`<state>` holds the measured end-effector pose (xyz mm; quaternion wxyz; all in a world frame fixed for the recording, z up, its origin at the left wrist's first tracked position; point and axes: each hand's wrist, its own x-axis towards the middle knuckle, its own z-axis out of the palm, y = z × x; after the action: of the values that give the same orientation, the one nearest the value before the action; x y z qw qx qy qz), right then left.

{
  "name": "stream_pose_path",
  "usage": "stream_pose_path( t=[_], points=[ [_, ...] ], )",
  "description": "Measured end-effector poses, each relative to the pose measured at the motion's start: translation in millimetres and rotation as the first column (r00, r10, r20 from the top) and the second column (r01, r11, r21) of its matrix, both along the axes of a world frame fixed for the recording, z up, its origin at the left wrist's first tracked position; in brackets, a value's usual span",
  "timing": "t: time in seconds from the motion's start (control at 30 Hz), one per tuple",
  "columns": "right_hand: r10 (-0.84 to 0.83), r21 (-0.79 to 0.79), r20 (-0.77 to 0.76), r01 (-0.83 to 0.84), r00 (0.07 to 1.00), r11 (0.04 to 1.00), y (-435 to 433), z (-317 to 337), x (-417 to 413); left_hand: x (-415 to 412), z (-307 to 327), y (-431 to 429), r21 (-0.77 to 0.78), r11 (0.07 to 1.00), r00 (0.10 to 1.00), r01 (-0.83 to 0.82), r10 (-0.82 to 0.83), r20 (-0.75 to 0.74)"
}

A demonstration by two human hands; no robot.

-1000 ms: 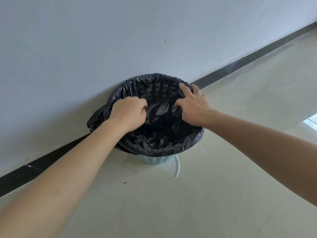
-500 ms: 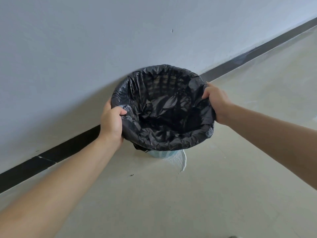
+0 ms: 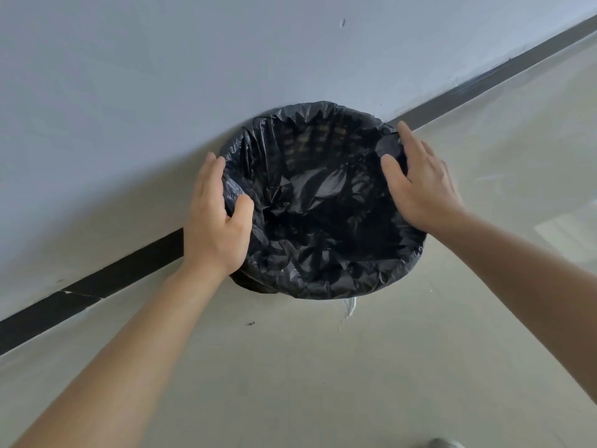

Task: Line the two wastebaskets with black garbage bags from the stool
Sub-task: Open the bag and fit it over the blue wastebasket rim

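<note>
Against the wall [image 3: 161, 76], on the floor [image 3: 323, 383] where the dark baseboard [image 3: 129, 270] runs: one wastebasket [image 3: 310, 140], mesh showing faintly through the far side of its black garbage bag [image 3: 323, 227]. Bag mouth folded over the rim all the way round, as far as can be seen, with crinkled slack bunched at the near-left under the rim. Left hand [image 3: 216, 221] cupped on the left rim, thumb hooked just inside the plastic, fingers down the outside, pressing rather than gripping tightly. Right hand [image 3: 420, 185] opened flat on the right rim, fingers spread over the fold, nothing pinched. White scrap [image 3: 350, 307] lying on the floor just below the near rim. Judged from this: first basket all but lined, only smoothing left. Second wastebasket and stool out of view, so state of that half unknown and presumably still to do.
</note>
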<state>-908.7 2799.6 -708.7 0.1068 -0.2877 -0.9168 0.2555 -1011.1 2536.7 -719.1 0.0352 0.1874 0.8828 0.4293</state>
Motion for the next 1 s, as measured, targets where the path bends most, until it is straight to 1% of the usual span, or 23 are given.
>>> stream_pose_path(
  t=[0.03, 0.07, 0.13, 0.17, 0.2, 0.27, 0.33, 0.43, 0.5, 0.6, 0.67, 0.73, 0.8, 0.87, 0.93, 1.0],
  points=[
    [-0.013, 0.035, 0.067, 0.01, 0.998, 0.999, -0.5, 3.8, 1.1, 0.1, 3.8, -1.6, -0.028, 1.0, 1.0, 0.0, 0.0, 0.028],
    [-0.013, 0.087, 0.134, 0.001, 0.991, 0.996, -0.3, 9.9, 2.4, -0.1, 9.8, -4.4, -0.096, 0.995, 0.999, 0.029, -0.028, 0.015],
    [0.014, 0.148, 0.23, -0.049, 0.973, 0.988, 0.0, 30.2, 6.1, 2.1, 28.1, -14.3, -0.283, 0.95, 0.988, 0.135, -0.151, -0.035],
    [0.024, 0.155, 0.254, -0.065, 0.967, 0.986, -1.6, 41.9, 8.4, 3.6, 37.8, -21.4, -0.355, 0.919, 0.979, 0.174, -0.199, -0.036],
    [0.04, 0.163, 0.259, -0.084, 0.965, 0.983, -3.8, 57.9, 10.2, 5.3, 53.0, -28.6, -0.402, 0.897, 0.977, 0.184, -0.211, -0.024],
    [0.091, 0.216, 0.252, -0.147, 0.964, 0.965, -12.0, 93.5, 13.7, 10.2, 88.5, -39.6, -0.467, 0.87, 0.985, 0.155, -0.174, 0.002],
    [0.166, 0.271, 0.257, -0.236, 0.952, 0.933, -23.1, 144.4, 14.9, 13.6, 141.6, -47.0, -0.523, 0.844, 0.989, 0.115, -0.148, -0.02],
    [0.251, 0.317, 0.246, -0.323, 0.936, 0.892, -37.0, 236.0, 11.2, 14.6, 240.4, -53.6, -0.596, 0.796, 0.978, 0.108, -0.194, -0.081],
    [0.296, 0.333, 0.227, -0.359, 0.928, 0.872, -42.5, 310.2, 1.2, 12.2, 321.8, -52.6, -0.623, 0.774, 0.969, 0.113, -0.226, -0.104],
    [0.361, 0.361, 0.179, -0.403, 0.915, 0.841, -49.6, 443.9, -20.4, 8.3, 462.6, -49.2, -0.63, 0.772, 0.957, 0.085, -0.24, -0.164],
    [0.411, 0.406, 0.125, -0.425, 0.903, 0.809, -63.2, 537.5, -30.5, 15.8, 561.3, -53.3, -0.635, 0.772, 0.951, 0.026, -0.214, -0.222],
    [0.454, 0.403, 0.053, -0.435, 0.89, 0.806, -87.0, 626.0, -33.2, 34.7, 651.1, -69.0, -0.633, 0.772, 0.945, -0.049, -0.17, -0.279],
    [0.524, 0.42, -0.003, -0.475, 0.852, 0.774, -110.9, 700.3, -38.1, 53.5, 727.7, -92.9, -0.608, 0.784, 0.915, -0.127, -0.144, -0.376],
    [0.617, 0.48, -0.033, -0.529, 0.786, 0.7, -139.7, 761.9, -41.6, 74.3, 792.0, -123.9, -0.616, 0.762, 0.875, -0.2, -0.144, -0.462],
    [0.686, 0.529, -0.077, -0.553, 0.724, 0.643, -178.2, 815.6, -41.1, 96.8, 844.9, -161.4, -0.628, 0.722, 0.843, -0.29, -0.118, -0.525],
    [0.729, 0.544, -0.123, -0.569, 0.673, 0.617, -226.8, 858.2, -34.6, 126.5, 881.5, -206.0, -0.604, 0.689, 0.822, -0.401, -0.021, -0.569]
  ],
)
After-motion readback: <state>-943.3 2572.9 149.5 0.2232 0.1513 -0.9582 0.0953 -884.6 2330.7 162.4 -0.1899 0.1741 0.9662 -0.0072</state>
